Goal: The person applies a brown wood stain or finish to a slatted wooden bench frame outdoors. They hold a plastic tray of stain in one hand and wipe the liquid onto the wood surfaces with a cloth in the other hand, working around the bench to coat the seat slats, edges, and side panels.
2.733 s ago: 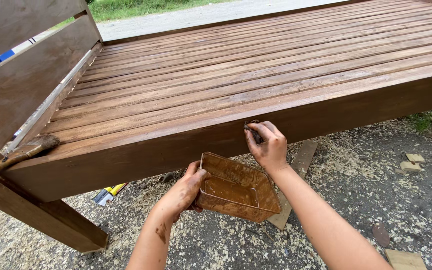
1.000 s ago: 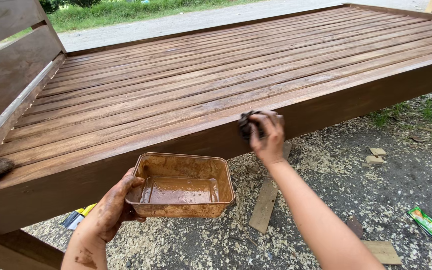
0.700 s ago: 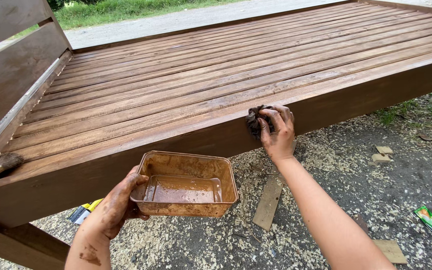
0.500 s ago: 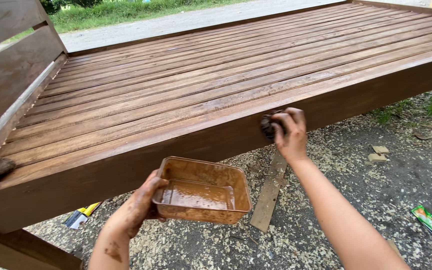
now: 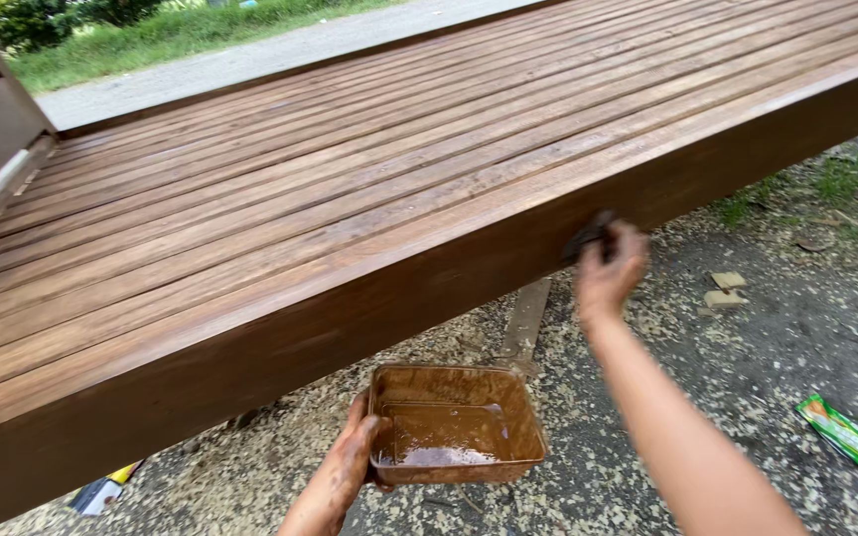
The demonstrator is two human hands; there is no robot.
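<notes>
A slatted wooden platform, stained brown, fills the upper frame above gravel strewn with sawdust. At right of centre, a dark rag is pinched in the fingers of the right hand and pressed to the platform's side board. At lower centre, a stain-filled tray is gripped by the left hand at its left rim, kept level, probably so it does not spill.

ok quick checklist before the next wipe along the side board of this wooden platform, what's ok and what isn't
1. Right hand presses dark stained rag against brown side board: ok.
2. Left hand grips the shallow brown plastic tray at its left rim: ok.
3. Tray held level: ok.
4. Brown liquid stain left in tray: ok, a shallow pool.
5. Rag wet enough: cannot tell.
6. Sawdust-strewn ground free of litter: not ok, green wrapper lies there.
</notes>
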